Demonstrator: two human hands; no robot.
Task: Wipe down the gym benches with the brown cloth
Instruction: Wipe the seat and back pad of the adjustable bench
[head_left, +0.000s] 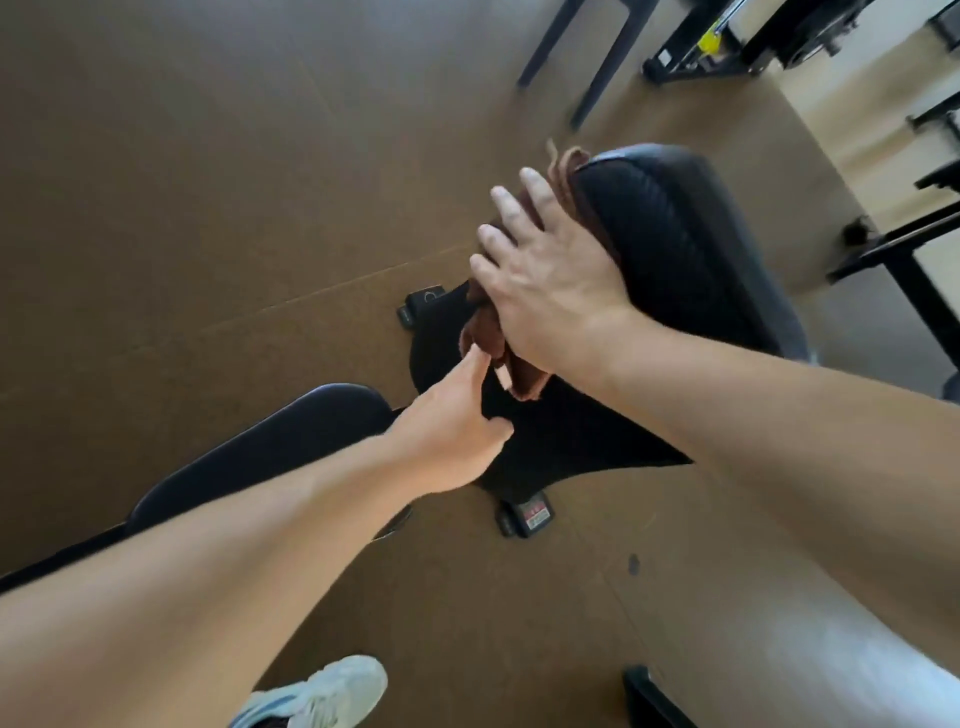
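Observation:
A black padded gym bench (685, 249) runs from centre to upper right, with its seat pad (291, 447) lower left. My right hand (540, 275) lies flat, fingers spread, pressing the brown cloth (488, 338) against the left edge of the back pad. Part of the cloth pokes out beyond my fingertips at the pad's top end. My left hand (457, 431) reaches in from below, and its forefinger touches the hanging lower end of the cloth.
The floor (182, 182) is brown. The bench's black base has feet (524, 514) with labels. Black equipment frames (727, 47) and chair legs stand at the top right. My light blue shoe (322, 696) shows at the bottom.

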